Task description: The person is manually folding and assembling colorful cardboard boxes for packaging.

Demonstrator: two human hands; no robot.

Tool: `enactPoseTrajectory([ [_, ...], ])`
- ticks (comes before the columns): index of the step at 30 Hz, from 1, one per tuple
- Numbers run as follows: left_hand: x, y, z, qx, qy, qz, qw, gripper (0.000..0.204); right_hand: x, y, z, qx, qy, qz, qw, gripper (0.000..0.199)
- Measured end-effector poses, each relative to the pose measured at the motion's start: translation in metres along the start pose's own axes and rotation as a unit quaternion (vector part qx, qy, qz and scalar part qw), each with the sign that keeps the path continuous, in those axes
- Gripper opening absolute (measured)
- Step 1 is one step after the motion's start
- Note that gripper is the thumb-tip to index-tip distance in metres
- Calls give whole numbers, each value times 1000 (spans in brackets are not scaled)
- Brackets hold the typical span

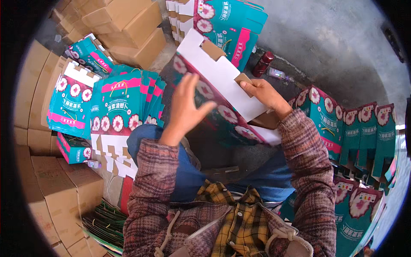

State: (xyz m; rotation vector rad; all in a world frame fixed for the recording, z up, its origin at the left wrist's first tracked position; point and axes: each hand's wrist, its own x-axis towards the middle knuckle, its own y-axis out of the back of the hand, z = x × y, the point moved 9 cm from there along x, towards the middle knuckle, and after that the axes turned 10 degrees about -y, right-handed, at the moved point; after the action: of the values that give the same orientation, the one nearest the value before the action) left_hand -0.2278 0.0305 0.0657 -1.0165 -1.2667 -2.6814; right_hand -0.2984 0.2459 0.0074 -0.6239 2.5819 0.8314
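Over my lap I hold a flat teal and pink printed carton (222,92) with white inner flaps, partly folded. My left hand (185,109) presses its fingers against the carton's printed left side. On the right, my right hand (264,95) pinches a white flap with a brown tab. Both forearms wear a plaid knit sleeve.
A fanned stack of flat teal cartons (124,103) lies to my left, next to brown boxes (51,188). Folded teal cartons (364,132) stand in a row on my right. More brown boxes (128,30) and a dark red bottle (262,64) sit ahead on the concrete floor.
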Motion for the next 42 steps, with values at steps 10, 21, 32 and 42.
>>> enactPoseTrajectory([
  [10,-19,-89,40,-117,19,-59,991,93,1,-22,17,224,-31,-54,973,39],
  [21,-20,-94,18,-190,51,-51,979,60,-3,7,44,151,19,74,986,26],
  [32,-68,-66,76,-149,19,-202,968,64,-29,110,102,78,-28,304,949,34],
  [42,-62,-78,100,-29,-145,-245,958,74,-51,108,73,-130,-38,407,903,52],
])
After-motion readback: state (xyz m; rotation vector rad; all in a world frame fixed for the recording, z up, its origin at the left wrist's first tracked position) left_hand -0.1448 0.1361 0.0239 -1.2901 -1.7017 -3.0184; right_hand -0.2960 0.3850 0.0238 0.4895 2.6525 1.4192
